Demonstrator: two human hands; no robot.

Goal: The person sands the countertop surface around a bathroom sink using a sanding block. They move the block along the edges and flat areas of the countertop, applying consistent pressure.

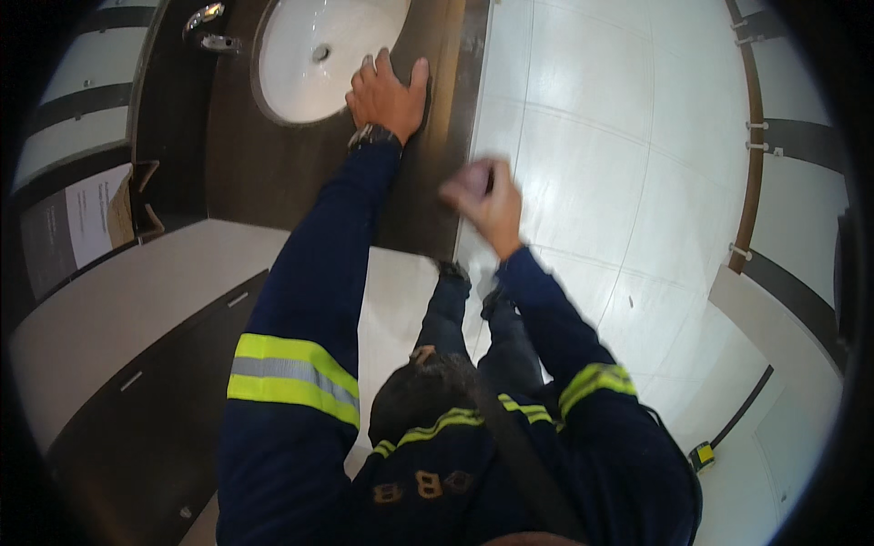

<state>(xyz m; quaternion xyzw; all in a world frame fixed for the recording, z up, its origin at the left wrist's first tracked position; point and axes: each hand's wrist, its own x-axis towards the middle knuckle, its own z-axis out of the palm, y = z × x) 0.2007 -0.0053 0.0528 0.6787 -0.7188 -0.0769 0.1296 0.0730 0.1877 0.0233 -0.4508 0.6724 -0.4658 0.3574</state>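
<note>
Fingers of the left hand [387,98] are spread wide, gripping nothing, at the rim of the white basin [289,86], near the right edge of the dark counter [259,168]. Over this edge, the right hand [492,202] is curled and blurred; whether it holds something, I cannot tell.

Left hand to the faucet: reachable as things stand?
Probably yes: the left hand is spread at the edge of the white basin, with nothing visible blocking the way across it to the faucet. Actual arm reach is hard to judge.
</note>
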